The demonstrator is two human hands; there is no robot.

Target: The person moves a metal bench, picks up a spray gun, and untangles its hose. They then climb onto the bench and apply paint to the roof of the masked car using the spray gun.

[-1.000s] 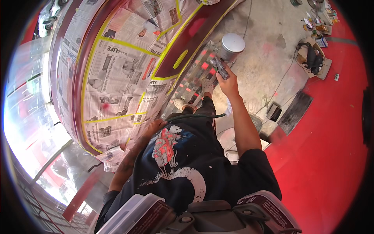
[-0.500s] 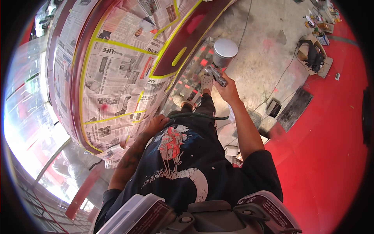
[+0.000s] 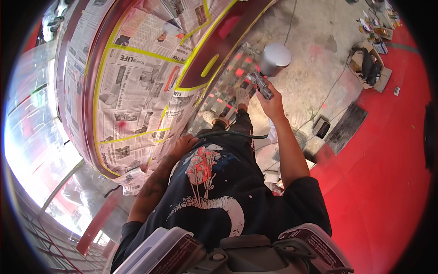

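My right hand [image 3: 273, 104] grips a metal spray gun [image 3: 260, 85] with a round silver cup [image 3: 277, 55] on it. The gun is held over the floor, just right of a dark red panel [image 3: 228, 32] edged with yellow tape. My left hand [image 3: 184, 145] is low at my waist, beside the newspaper masking [image 3: 137, 105] that covers most of the curved vehicle body. Its fingers are curled round a dark green hose [image 3: 232, 134], which runs across my legs towards the right. Part of the left hand's grip is hidden.
A cardboard box [image 3: 383, 75] with dark items stands at the far right. Nearer are a dark flat board [image 3: 347, 128] and a small black tray [image 3: 320, 127]. A thin cable [image 3: 331, 89] crosses the concrete. Red flooring [image 3: 374, 192] spreads on the right.
My right hand has moved a little to the right with the spray gun, whose cup now sits farther from the panel. My left hand has barely moved.
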